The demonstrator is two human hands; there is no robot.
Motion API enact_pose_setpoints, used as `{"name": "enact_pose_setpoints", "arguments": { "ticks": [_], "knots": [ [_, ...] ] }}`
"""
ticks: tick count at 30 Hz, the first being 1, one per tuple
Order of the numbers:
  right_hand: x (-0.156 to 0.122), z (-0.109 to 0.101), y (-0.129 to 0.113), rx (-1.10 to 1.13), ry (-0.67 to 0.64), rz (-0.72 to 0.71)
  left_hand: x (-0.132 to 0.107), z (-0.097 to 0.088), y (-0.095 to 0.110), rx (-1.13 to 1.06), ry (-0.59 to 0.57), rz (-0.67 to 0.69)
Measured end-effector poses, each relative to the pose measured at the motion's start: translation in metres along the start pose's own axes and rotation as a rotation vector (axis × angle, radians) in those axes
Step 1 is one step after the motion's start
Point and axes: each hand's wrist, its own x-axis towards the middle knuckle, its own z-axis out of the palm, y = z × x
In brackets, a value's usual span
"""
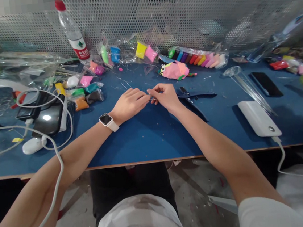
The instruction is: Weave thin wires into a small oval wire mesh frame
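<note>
Over the middle of the blue table (149, 139), my left hand (131, 103) and my right hand (166, 95) meet at the fingertips. Both are closed in a pinch. Whatever lies between the fingers is too small to make out. A white-strapped watch (109, 122) is on my left wrist. Just right of my right hand lies a pair of pliers (195, 95) with dark blue handles, partly covered by that hand and forearm. Beyond it rests a pink clay figure (174, 70) with a yellow part, an eye and green patches. Thin clear strands lie on the table behind my hands.
Bagged clay (197, 58) in many colours lines the back, beside a red-capped water bottle (76, 38). Left are black devices (49, 116) with a white cable (56, 153) crossing my forearm. Right are a white power bank (258, 117) and a phone (266, 84). Another person sits at far right.
</note>
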Motion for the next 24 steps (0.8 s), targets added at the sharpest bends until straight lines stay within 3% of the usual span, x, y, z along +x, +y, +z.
{"name": "enact_pose_setpoints", "arguments": {
  "ticks": [5,11,16,21,24],
  "knots": [
    [0.001,0.002,-0.004,0.067,-0.002,0.068,-0.001,0.003,0.0,-0.009,0.043,-0.047],
    [-0.005,0.005,-0.017,0.128,-0.068,0.234,-0.003,0.005,-0.003,-0.146,0.018,-0.215],
    [-0.009,0.007,-0.024,0.146,-0.089,0.284,-0.003,0.003,-0.002,-0.243,0.042,-0.226],
    [-0.008,0.003,-0.021,0.112,-0.122,0.271,-0.003,0.006,-0.003,-0.318,0.059,-0.296],
    [-0.011,0.0,-0.02,0.02,-0.132,0.117,-0.003,0.008,-0.005,-0.341,0.096,-0.326]
  ]
}}
